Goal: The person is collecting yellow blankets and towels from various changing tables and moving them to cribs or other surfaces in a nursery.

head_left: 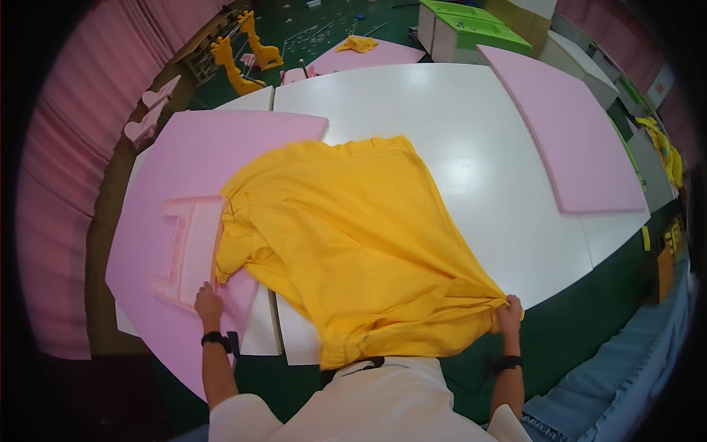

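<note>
- Right hand [509, 313]: narrow grip, pinching a rumpled yellow fabric garment [346, 221].
- Left hand [209, 302]: beside the pink notched tray [200, 239]; cannot tell its hold.
- Garment: across white counter [434, 103] and left pink mat [195, 147].
- Beyond: right pink mat [571, 140], green-topped cabinet [479, 35].

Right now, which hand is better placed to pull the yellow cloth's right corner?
Probably the right hand: it grips the yellow cloth at that corner. The left hand is farther left, by the pink rimmed piece.

Left pink board [180, 158] partly unseen (under yellow cloth [350, 236]).
</note>
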Tool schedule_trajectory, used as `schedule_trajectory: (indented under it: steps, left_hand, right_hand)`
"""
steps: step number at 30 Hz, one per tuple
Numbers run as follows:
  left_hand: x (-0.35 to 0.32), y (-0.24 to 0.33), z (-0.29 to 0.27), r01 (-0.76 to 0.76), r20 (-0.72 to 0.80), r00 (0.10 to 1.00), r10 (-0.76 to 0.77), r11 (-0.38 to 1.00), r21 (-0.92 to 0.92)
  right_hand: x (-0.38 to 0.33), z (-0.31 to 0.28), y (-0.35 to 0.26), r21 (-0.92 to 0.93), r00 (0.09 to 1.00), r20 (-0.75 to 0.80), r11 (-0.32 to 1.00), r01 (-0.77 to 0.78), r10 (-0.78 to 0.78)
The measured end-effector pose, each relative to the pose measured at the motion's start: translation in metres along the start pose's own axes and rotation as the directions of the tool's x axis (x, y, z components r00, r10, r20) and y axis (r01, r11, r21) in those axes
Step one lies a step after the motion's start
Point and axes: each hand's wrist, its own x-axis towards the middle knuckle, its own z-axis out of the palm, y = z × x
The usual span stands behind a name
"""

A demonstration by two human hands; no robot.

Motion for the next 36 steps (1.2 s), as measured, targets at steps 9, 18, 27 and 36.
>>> schedule_trajectory:
  steps: [9, 18, 27, 36]
  left_hand:
    - [-0.052, 0.163, -0.063, -0.289, 0.102, 0.837, 0.538, 0.592, -0.752]
    - [-0.206, 0.373, -0.039, -0.568, -0.126, 0.446, 0.886, 0.172, -0.805]
    - [-0.349, 0.47, -0.041, 0.107, 0.053, 0.033, 0.998, 0.049, -0.993]
    - [-0.618, 0.591, -0.063, 0.641, 0.076, -0.482, 0.873, 0.41, -0.648]
  right_hand:
    - [-0.115, -0.156, 0.047, 0.163, 0.656, -0.559, 0.843, -0.512, 0.507]
    - [-0.189, -0.235, -0.074, 0.078, 0.7, -0.626, 0.921, -0.382, 0.343]
    - [-0.267, -0.312, -0.048, 0.451, 0.503, -0.702, 0.861, -0.234, 0.504]
    - [-0.297, -0.336, 0.001, 0.377, 0.93, -0.332, 0.926, -0.022, 0.157]
